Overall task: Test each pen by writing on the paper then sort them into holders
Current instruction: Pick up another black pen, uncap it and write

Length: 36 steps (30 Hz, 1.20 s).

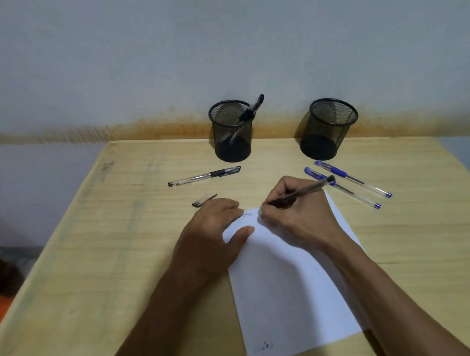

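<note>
My right hand [294, 209] grips a black pen [307, 190] with its tip down on the far end of the white paper [286, 291], beside a short line of scribbles. My left hand [217, 226] presses flat on the paper's far left corner. A loose pen cap [203, 201] lies just beyond my left hand. Another black capped pen [204, 176] lies farther back. Two blue pens [352, 178] lie side by side to the right. The left mesh holder [232, 130] has black pens in it. The right mesh holder [328, 128] looks empty.
The light wooden table [95, 271] stands against a grey wall with a rusty stain along its base. Its left edge drops off to a dark floor with an orange patch. Small ink marks sit near the paper's near edge.
</note>
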{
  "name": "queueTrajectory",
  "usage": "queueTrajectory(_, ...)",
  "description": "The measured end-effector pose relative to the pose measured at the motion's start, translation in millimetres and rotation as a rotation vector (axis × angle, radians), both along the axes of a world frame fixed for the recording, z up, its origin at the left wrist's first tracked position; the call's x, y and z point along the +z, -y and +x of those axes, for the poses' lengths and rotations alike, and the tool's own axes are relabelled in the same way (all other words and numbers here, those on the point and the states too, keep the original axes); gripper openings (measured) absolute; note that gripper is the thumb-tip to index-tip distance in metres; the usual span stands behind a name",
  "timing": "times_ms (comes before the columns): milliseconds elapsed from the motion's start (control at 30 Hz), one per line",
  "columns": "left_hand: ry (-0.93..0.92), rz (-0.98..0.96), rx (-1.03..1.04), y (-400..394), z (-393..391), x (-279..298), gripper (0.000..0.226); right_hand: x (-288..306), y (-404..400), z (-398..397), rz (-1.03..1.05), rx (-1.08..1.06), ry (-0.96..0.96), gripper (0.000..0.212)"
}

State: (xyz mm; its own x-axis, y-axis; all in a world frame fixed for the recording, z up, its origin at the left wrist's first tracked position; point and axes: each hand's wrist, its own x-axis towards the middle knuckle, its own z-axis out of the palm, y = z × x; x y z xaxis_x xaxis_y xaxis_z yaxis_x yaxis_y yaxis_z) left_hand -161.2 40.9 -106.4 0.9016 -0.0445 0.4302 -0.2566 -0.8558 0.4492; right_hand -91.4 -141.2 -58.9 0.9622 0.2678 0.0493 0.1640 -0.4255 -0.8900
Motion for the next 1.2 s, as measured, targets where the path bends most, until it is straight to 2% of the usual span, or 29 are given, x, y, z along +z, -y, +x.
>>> queueTrajectory(200,-0.073,-0.05,-0.011,0,1,3,0.039,-20,-1,12,0.068,0.026,-0.01,0.014)
queueTrajectory(367,-0.155,-0.06,0.033,1,-1,0,0.052,-30,-2,17,0.121,0.03,-0.026,0.016)
queueTrajectory(833,-0.136,-0.065,0.054,4,-1,2,0.046,-33,-2,19,0.085,0.036,0.045,0.017)
queueTrajectory(1033,-0.135,-0.09,0.062,5,-3,3,0.044,-22,-1,14,0.299,0.007,-0.085,0.016)
queueTrajectory(1200,-0.139,-0.097,0.066,5,-3,3,0.045,-24,0,13,0.216,0.0,-0.01,0.016)
